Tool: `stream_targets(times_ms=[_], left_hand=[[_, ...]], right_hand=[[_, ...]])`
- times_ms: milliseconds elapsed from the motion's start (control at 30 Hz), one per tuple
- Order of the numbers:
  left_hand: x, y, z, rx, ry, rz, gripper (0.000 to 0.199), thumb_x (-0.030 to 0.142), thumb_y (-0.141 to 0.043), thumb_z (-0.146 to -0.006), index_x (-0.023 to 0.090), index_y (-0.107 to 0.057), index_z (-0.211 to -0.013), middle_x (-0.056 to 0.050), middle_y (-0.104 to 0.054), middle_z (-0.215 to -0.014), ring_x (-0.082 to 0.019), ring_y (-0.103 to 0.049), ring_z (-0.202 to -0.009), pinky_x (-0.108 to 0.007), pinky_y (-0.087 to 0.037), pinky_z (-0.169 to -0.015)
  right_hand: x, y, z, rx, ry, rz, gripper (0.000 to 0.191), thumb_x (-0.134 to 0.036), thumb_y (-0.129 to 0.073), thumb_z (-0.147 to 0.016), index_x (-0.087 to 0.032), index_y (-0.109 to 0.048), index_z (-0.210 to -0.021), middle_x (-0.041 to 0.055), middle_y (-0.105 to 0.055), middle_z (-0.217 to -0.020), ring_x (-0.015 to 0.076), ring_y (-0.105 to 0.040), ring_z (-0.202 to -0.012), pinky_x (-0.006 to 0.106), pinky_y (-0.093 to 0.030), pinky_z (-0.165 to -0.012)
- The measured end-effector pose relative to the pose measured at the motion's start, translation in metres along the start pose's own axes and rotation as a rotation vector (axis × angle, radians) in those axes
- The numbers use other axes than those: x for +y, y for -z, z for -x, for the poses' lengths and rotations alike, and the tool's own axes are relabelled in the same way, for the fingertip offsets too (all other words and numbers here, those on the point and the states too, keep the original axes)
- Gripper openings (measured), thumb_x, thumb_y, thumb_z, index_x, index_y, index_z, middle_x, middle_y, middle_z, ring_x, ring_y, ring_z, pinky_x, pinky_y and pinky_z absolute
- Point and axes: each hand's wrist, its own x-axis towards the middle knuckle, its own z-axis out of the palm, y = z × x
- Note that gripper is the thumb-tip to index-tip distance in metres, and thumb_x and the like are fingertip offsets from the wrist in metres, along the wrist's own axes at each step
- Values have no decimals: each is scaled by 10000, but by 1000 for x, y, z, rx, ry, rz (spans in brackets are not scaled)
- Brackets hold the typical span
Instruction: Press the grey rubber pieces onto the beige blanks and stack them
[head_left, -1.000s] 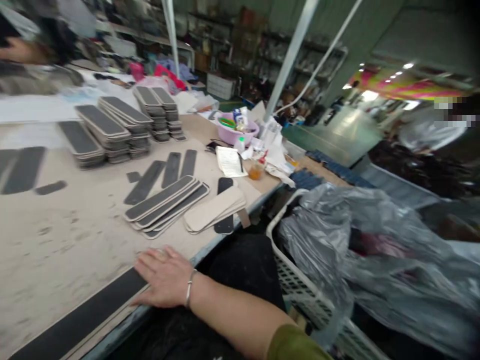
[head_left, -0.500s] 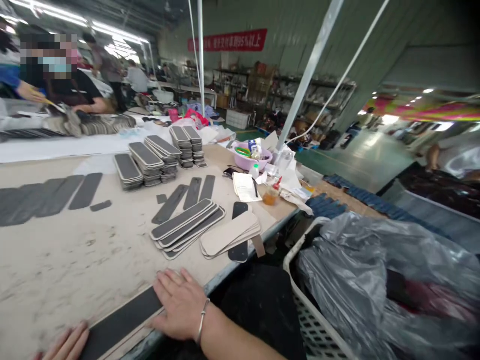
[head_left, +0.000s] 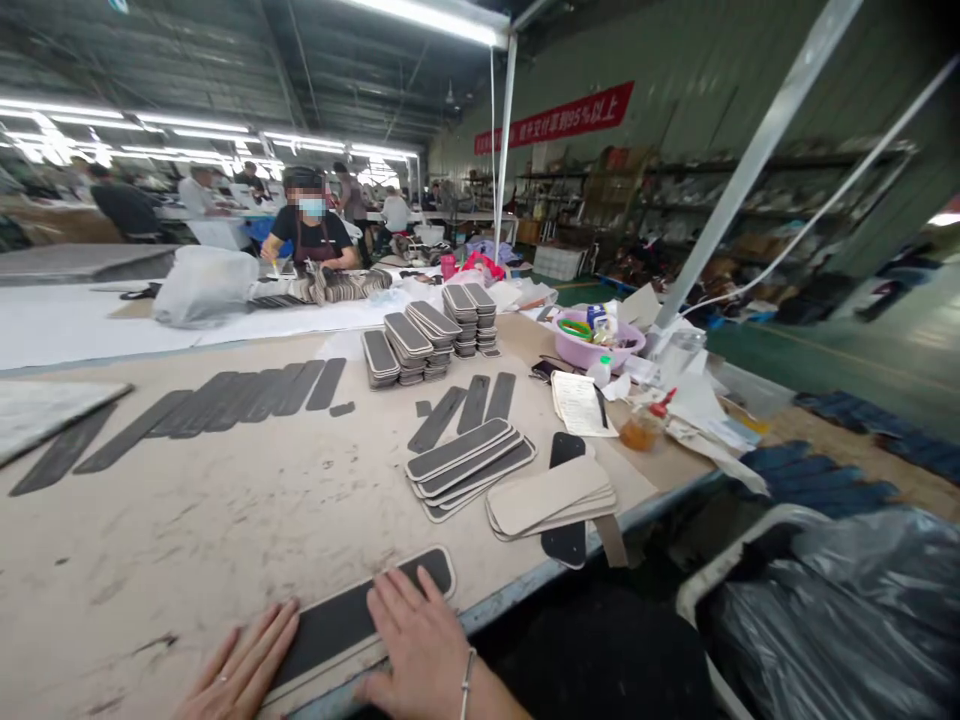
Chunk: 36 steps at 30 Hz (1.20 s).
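Left hand (head_left: 241, 668): now well into view, where half a second ago only its fingers showed at the near left — it lies open and flat, fingers stretched, at the left part of the rimmed strip (head_left: 337, 622).
Right hand (head_left: 420, 640): open and flat too, fingers slightly spread across the strip; its rounded right end, hidden under the hand earlier, now shows past the fingertips.
Strip: dark grey with a pale border, lying along the near edge of the table (head_left: 225, 535) — pressed by flat hands, not gripped.
Fanned strips (head_left: 457, 460): beyond the right hand, overlapping, dark faces up.
Pale pieces (head_left: 551, 497): right of the fan, lying across a black strip (head_left: 566, 547).
Stacks (head_left: 409, 338): farther off, several neat piles.
Loose grey strips (head_left: 255, 398): far left, overlapping in a row.
Purple basin (head_left: 596, 352): far right, beyond an open notebook (head_left: 579, 405).
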Motion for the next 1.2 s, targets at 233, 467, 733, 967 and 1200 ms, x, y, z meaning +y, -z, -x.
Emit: stream_targets(times_ms=[233, 467, 733, 967, 1200], left_hand=[[1, 0, 1, -11, 20, 13, 697, 450, -444, -852, 296, -102, -1439, -22, -258, -1463, -244, -325, -1320, -407, -320, -1068], [1, 22, -32, -27, 277, 220, 508, 462, -514, -789, 218, -549, -1234, -76, -556, -1278, -254, -524, -1157, -344, -430, -977], [27, 85, -75, -358, 445, 371, 338, 276, -628, -544, 169, -553, -855, -54, -581, -902, -223, -542, -874, -289, -412, -744], [25, 80, -81, -418, 537, 948, 303, 468, -522, -740, 166, -550, -745, 19, -541, -658, -146, -513, -636, -230, -340, -564], [47, 96, -131, -270, 560, 1237, 383, 526, -619, -706, 146, -585, -727, 22, -558, -621, -123, -491, -587, -220, -336, -543]], right_hand=[[44, 25, 36, 107, -298, 69, 716, -580, -400, -848, -188, -235, -1424, 53, -201, -1490, 209, -144, -1380, 461, -89, -1137], [34, 16, 24, 264, -355, 25, 602, -376, -488, -833, -121, -369, -1365, 102, -394, -1405, 234, -300, -1313, 417, -213, -1113], [38, 15, 13, 424, -384, -185, 756, -188, -586, -651, -130, -353, -1368, 109, -551, -1142, 237, -473, -1103, 397, -369, -1001], [42, 33, 18, 520, -555, -821, 415, -335, -586, -713, -114, -636, -1061, 52, -657, -816, 162, -605, -702, 285, -504, -677], [67, 85, 26, 742, -584, -822, 363, -482, -596, -732, -160, -696, -868, 53, -687, -837, 184, -606, -787, 292, -482, -729]])
